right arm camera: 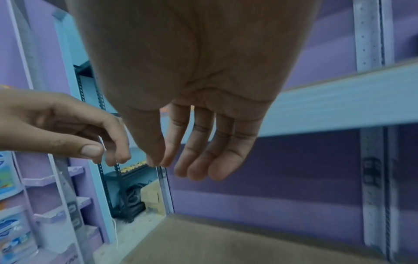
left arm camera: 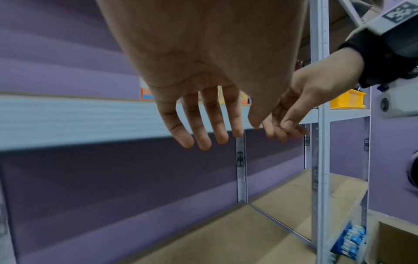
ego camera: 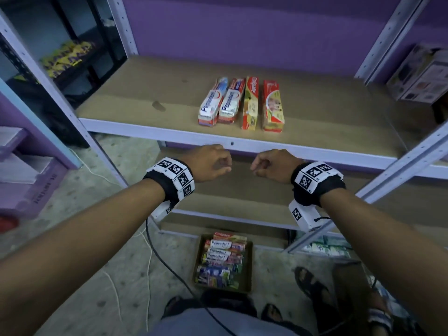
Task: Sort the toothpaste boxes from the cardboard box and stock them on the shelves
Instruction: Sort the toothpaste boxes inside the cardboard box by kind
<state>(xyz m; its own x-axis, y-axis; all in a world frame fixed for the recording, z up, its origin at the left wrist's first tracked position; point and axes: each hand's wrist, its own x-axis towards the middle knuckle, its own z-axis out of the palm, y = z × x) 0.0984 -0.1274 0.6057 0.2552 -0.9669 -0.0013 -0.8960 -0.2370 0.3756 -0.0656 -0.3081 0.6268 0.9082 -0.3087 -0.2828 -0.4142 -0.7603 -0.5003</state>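
Four toothpaste boxes (ego camera: 240,103) lying side by side on the shelf (ego camera: 145,103), two white-red Pepsodent, two red-yellow, more packed in the cardboard box (ego camera: 248,265) on the floor, left hand (ego camera: 209,163) and right hand (ego camera: 271,166) empty, fingers loose

The head view looks forward and steeply down from above a pale lilac metal shelving rack with brown board shelves (ego camera: 155,93), taking in both forearms, the shelf front and the grey speckled floor (ego camera: 72,238) beneath. The left wrist view sits right under the left hand (left arm camera: 203,75), so close the palm fills the upper frame, and faces along the fingers towards the purple back wall (left arm camera: 90,187) and the rack's right posts. The right wrist view lies equally close under the right hand (right arm camera: 192,71), facing the wall and the rack's left side. Each wrist view catches the other hand at its edge; all three share the rack's pale front rail (ego camera: 242,141).
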